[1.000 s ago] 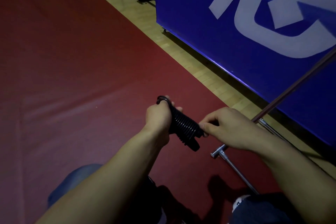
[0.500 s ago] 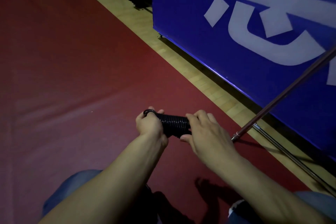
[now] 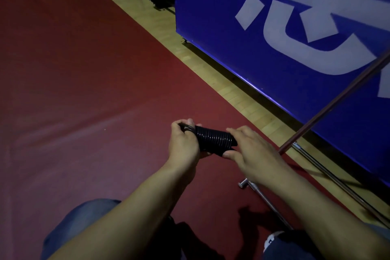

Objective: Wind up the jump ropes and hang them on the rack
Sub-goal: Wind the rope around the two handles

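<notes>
While the left hand [image 3: 184, 145] grips one end of the tightly wound black jump rope [image 3: 214, 139] and the right hand [image 3: 251, 150] pinches the other, winding appears finished; hanging on the slanted metal rack pole [image 3: 337, 99] comes next.

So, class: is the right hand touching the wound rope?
Touching. The head view shows the right hand with fingers and thumb closed over the end of the rope.

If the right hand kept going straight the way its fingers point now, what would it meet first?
The right hand points up and to the left, and its fingers already wrap the end of the wound black jump rope. Next in line would likely be the left hand gripping the other end.
</notes>
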{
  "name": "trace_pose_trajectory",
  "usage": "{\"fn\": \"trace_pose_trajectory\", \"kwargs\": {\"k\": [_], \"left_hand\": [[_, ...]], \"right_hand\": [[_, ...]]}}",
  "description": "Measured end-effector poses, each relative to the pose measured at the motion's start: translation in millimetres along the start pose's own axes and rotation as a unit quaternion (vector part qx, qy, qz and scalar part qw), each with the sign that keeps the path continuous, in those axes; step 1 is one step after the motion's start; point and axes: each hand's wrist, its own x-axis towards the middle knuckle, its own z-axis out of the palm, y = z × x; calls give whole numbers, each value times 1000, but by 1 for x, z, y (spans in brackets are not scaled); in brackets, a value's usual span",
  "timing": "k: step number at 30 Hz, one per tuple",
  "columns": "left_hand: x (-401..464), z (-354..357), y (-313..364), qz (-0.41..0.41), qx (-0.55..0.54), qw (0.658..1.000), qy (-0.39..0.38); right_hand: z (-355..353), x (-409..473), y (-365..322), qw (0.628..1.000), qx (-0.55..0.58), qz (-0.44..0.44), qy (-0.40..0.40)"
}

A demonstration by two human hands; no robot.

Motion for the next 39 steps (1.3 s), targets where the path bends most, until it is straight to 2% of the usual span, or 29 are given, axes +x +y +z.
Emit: {"fn": "trace_pose_trajectory", "kwargs": {"k": [3,6,9,13,15,17,19,20,23,25,30,33,35,36,39], "left_hand": [[1,-1,2,43,-5,999,10],[-2,-2,6,47,-29,998,-4],[-5,0,3,52,-7,998,-30],[-4,3,6,51,9,998,-38],[0,1,13,35,8,998,-53],[4,-6,23,13,32,993,-112],[4,-14,32,-7,41,981,-187],[2,-17,36,-20,36,974,-222],[-5,-20,39,-52,40,944,-323],[-9,-18,35,-70,80,925,-364],[-12,-18,26,-114,127,899,-404],[-13,-19,23,-113,185,895,-390],[-15,-19,22,-101,229,892,-377],[-16,-18,22,-91,254,889,-371],[-15,-17,21,-59,314,885,-338]], "right_hand": [[-5,0,3,998,67,-2,10],[-9,2,8,992,124,10,3],[-10,0,14,990,140,20,-24],[-11,-1,18,987,155,23,-19],[-16,3,23,977,202,17,-68],[-24,3,28,931,330,13,-155],[-31,2,33,850,480,56,-208],[-33,1,34,835,499,64,-222],[-29,5,32,884,398,23,-245],[-19,8,25,901,350,5,-255],[-1,14,22,916,314,19,-251],[-4,18,31,920,270,14,-282],[-9,19,39,884,346,32,-313],[-12,20,44,844,419,51,-332],[-19,19,51,689,625,88,-358]]}}
